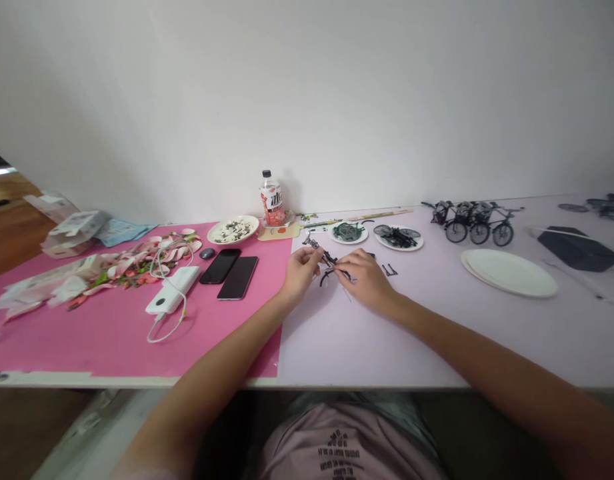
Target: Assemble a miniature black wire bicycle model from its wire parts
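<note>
Above the pale lilac table cover, my left hand (301,272) and my right hand (367,277) meet over a dark miniature bicycle frame (329,257). Both hands are closed, fingertips pinched on the frame from either side. Its thin handlebar end sticks up past my left fingers; my fingers hide part of the rest. A curved black piece (327,276) shows just below, between the hands. To the right of my right hand lie small black forked parts (389,270). Behind the hands are a plate of dark green parts (333,235) and a plate of small black wheels and parts (378,244).
Assembled miniature bicycles (479,231) stand at the back right, near stacked white plates (509,272) and a dark box (577,248). On the pink cover are two phones (238,277), a white power bank (173,291), a bottle (273,203) and scattered petal-like pieces (137,263).
</note>
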Tool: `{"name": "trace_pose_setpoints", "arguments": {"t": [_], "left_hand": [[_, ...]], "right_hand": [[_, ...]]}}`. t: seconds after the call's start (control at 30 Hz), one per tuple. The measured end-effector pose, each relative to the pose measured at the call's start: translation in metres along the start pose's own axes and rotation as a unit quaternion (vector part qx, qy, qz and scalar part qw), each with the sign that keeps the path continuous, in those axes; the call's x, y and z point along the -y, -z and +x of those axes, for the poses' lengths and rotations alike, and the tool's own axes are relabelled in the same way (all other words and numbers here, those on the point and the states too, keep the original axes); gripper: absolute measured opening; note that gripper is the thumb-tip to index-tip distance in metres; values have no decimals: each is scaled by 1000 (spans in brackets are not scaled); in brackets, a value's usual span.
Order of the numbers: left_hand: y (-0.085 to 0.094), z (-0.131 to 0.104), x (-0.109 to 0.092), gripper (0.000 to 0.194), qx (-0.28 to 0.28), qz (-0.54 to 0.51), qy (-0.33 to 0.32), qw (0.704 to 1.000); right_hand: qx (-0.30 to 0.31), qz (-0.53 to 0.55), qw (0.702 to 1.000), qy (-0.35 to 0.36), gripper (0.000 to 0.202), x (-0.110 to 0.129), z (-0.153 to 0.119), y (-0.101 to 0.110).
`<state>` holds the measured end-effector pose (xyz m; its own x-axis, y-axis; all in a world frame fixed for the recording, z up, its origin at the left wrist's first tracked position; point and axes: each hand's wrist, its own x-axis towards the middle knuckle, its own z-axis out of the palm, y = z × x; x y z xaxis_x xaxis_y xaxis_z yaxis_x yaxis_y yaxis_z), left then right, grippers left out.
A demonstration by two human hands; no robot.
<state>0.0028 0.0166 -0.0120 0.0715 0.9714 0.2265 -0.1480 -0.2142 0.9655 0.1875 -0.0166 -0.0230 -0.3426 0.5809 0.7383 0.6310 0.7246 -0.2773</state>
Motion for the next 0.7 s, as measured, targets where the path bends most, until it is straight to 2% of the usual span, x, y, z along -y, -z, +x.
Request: {"name": "trace_pose_setpoints", "arguments": {"t": [0.3,0.7], "left_hand": [[0,-2,-4,55,12,-3,5,1000],[1,1,2,55,-9,-5,5,1000]], "right_hand": [[-14,-23,1000,12,22,2,0,2],[-36,16,999,17,21,9,2,3]]}}
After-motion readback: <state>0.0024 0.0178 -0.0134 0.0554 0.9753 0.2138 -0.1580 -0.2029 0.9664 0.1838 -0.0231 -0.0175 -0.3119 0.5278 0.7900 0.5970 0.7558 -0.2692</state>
